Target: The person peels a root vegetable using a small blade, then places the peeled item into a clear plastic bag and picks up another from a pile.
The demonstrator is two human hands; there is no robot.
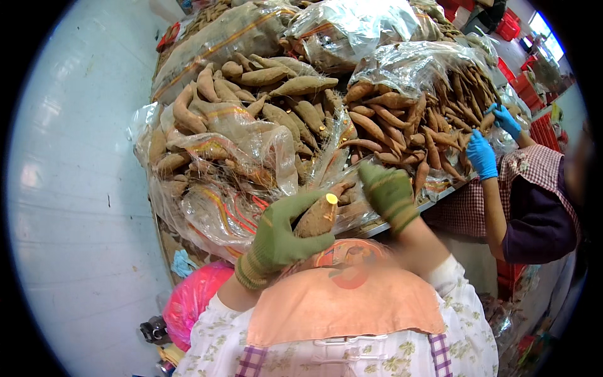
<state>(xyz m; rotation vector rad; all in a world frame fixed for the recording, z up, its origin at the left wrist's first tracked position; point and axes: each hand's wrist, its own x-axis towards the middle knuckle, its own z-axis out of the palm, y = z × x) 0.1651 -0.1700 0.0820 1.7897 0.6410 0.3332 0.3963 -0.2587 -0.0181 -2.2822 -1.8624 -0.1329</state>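
My left hand (pixel 275 234), in a green knit glove, is closed around a brown sweet potato (pixel 313 221) in front of my chest. The upper end of this sweet potato is cut, showing a bright yellow face. To its right, my right hand (pixel 391 193), gloved the same way, is over the near edge of the heap. Motion smears its fingers, so I cannot make out whether it holds anything. Beyond my hands lie brown sweet potatoes (pixel 295 119) on the left and thinner reddish ones (pixel 383 122) on the right, among torn clear plastic bags (pixel 270 147).
A co-worker's blue-gloved hands (pixel 482 154) work at the right side of the heap. Full plastic sacks (pixel 232 38) stand behind it. A pink plastic bag (pixel 196 298) is by my left elbow, below a crumpled light-blue glove (pixel 183 262). Red crates (pixel 545 132) stand far right.
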